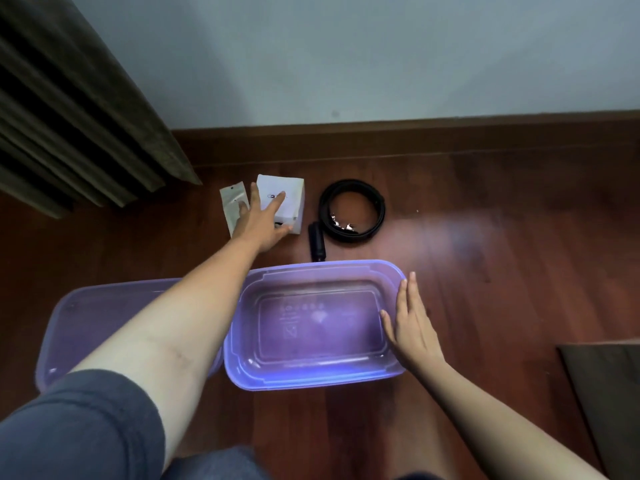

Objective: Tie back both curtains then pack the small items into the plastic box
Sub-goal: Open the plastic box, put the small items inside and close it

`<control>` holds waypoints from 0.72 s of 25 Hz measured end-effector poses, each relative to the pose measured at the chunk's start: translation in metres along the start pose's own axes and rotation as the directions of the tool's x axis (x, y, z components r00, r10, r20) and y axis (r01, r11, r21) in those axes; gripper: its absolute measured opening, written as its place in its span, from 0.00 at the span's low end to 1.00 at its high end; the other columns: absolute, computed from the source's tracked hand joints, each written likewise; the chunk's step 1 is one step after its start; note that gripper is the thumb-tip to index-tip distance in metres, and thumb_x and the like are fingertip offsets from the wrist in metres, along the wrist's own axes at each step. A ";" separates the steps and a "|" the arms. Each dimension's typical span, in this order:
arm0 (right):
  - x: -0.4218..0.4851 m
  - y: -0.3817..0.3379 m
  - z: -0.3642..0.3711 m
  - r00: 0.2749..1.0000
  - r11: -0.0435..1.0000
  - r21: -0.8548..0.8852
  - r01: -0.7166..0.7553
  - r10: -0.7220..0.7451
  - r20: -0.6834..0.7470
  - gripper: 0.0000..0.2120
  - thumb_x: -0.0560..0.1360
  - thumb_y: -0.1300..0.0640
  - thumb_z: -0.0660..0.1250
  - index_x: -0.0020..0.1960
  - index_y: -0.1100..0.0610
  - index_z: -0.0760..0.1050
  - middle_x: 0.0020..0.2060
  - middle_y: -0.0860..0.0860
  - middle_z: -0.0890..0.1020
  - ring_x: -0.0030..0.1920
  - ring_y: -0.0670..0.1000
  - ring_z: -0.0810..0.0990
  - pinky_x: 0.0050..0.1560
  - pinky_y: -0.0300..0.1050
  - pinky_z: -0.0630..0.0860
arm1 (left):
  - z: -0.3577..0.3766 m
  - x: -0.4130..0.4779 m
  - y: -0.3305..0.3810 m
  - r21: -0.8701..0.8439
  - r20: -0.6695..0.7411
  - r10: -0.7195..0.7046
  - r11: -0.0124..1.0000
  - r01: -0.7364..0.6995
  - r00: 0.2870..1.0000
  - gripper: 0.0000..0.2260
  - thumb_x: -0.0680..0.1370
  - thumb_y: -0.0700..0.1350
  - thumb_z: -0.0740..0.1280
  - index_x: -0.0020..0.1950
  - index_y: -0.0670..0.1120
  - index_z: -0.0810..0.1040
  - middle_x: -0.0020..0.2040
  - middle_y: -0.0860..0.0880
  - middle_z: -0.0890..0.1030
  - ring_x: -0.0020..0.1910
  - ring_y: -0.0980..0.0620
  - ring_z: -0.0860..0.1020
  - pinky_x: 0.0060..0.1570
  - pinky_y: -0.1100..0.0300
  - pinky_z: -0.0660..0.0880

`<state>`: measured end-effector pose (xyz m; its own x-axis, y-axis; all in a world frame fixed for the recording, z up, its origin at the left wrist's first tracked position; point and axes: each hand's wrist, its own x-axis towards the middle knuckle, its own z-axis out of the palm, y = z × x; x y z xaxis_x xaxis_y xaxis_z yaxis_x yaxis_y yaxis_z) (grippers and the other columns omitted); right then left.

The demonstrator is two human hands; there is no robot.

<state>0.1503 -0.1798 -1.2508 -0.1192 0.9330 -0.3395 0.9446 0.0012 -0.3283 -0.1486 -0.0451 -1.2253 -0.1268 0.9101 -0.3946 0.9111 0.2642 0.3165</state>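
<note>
Reaching left grip, fingers apart, onto white carton on far floor; steadying empty plastic box, near centre, with flat-open right grip. Yet to pack: carton, packet, coiled cable.

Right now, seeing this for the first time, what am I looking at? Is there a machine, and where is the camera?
No machine: these are a person's two bare hands, filmed by one camera worn on the head, looking down at a wooden floor. The left hand reaches out, its fingers spread over a white box and a small packet beside it. The right hand lies flat against the right side of an open, empty purple plastic box. Its lid lies to the left. A coiled black cable lies right of the white box. Nothing is lifted yet.
</note>
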 end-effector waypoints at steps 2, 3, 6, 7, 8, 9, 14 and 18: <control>0.001 -0.003 0.001 1.000 1.000 -0.003 -0.001 0.001 -0.008 0.33 0.80 0.50 0.55 0.76 0.64 0.44 0.76 0.57 0.41 0.76 0.55 0.49 0.69 0.46 0.62 | 0.006 0.005 0.003 0.001 0.043 -0.036 0.999 0.036 0.998 0.33 0.76 0.60 0.64 0.76 0.61 0.49 0.77 0.47 0.34 0.74 0.32 0.46 0.70 0.41 0.59; 0.001 -0.003 0.001 1.000 1.000 -0.006 0.003 -0.003 -0.015 0.33 0.80 0.50 0.55 0.76 0.64 0.44 0.76 0.57 0.41 0.76 0.55 0.50 0.69 0.46 0.62 | 0.010 0.007 0.004 0.004 0.057 -0.058 0.998 0.057 0.997 0.34 0.75 0.61 0.63 0.76 0.61 0.49 0.77 0.47 0.34 0.74 0.32 0.47 0.70 0.41 0.59; -0.001 -0.003 0.004 1.000 1.000 -0.017 -0.004 0.004 -0.029 0.32 0.80 0.49 0.53 0.75 0.66 0.45 0.76 0.60 0.43 0.76 0.57 0.50 0.71 0.48 0.60 | 0.021 0.008 0.003 0.011 0.046 -0.114 0.994 0.113 0.992 0.33 0.75 0.63 0.62 0.76 0.60 0.49 0.77 0.46 0.35 0.73 0.33 0.52 0.68 0.41 0.62; -0.002 -0.004 0.006 1.000 1.000 -0.026 -0.008 0.008 -0.030 0.33 0.79 0.46 0.50 0.75 0.67 0.46 0.76 0.61 0.44 0.76 0.58 0.50 0.72 0.49 0.59 | 0.024 0.008 0.003 0.008 0.027 -0.113 0.994 0.113 0.993 0.33 0.75 0.62 0.62 0.76 0.60 0.50 0.77 0.45 0.36 0.72 0.33 0.53 0.66 0.41 0.63; -0.003 -0.004 0.008 0.999 0.999 -0.031 -0.016 0.015 -0.030 0.35 0.78 0.43 0.46 0.75 0.67 0.46 0.76 0.62 0.45 0.76 0.59 0.49 0.72 0.49 0.58 | 0.028 0.009 0.003 0.001 0.001 -0.108 0.994 0.108 0.994 0.32 0.76 0.61 0.62 0.75 0.59 0.52 0.77 0.44 0.37 0.72 0.32 0.54 0.66 0.40 0.63; -0.002 -0.003 0.010 0.999 0.999 -0.030 -0.019 0.018 -0.032 0.37 0.75 0.42 0.42 0.74 0.68 0.46 0.76 0.62 0.46 0.76 0.59 0.49 0.72 0.48 0.57 | 0.030 0.010 0.004 -0.004 -0.036 -0.110 0.994 0.110 0.993 0.30 0.76 0.60 0.62 0.75 0.59 0.54 0.77 0.43 0.39 0.71 0.32 0.55 0.65 0.39 0.63; -0.003 0.002 0.012 0.997 0.999 -0.035 -0.007 0.004 -0.071 0.37 0.75 0.42 0.42 0.74 0.68 0.47 0.76 0.63 0.47 0.76 0.59 0.49 0.73 0.49 0.56 | 0.038 0.020 0.007 0.184 -0.172 -0.107 0.973 0.139 0.979 0.29 0.72 0.60 0.68 0.69 0.57 0.61 0.76 0.39 0.47 0.72 0.31 0.52 0.63 0.27 0.51; -0.004 0.000 0.014 0.995 0.999 -0.038 -0.029 0.026 -0.100 0.36 0.76 0.43 0.46 0.75 0.66 0.46 0.76 0.61 0.48 0.75 0.60 0.55 0.71 0.51 0.61 | 0.041 0.027 0.005 0.047 -0.213 -0.046 0.997 0.058 0.976 0.21 0.75 0.45 0.68 0.66 0.51 0.66 0.75 0.36 0.49 0.67 0.31 0.58 0.59 0.38 0.67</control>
<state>0.1469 -0.1885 -1.2619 -0.0639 0.9640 -0.2581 0.9585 -0.0127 -0.2848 -0.1317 -0.0327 -1.2699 -0.2496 0.9440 -0.2157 0.9196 0.3009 0.2526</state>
